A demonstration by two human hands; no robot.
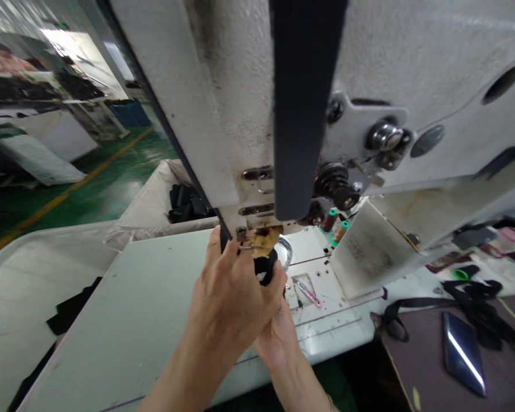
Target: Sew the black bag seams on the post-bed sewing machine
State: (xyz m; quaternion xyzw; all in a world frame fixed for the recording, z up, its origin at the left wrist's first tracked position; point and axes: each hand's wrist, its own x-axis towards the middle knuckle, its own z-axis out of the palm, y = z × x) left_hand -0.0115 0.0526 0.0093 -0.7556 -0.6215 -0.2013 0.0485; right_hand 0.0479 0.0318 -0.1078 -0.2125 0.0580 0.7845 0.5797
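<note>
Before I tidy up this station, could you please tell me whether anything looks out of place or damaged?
A ragged yellowish scrap shows under the sewing machine's head, apparently torn. A pink tool lies loose on its base, near the right hand.

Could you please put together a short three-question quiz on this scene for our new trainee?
1. Multiple choice: what colour is the handle of the small tool lying on the machine bed?
A) pink
B) yellow
C) blue

2. True or false: in the picture, the dark phone-like device lies to the right of both the left hand and the right hand.

3. Fill in the blank: below the light-coloured machine head, the two hands meet at a small piece that is mostly ____ in colour.

Key: 1. A, pink; 2. True; 3. black.
</note>
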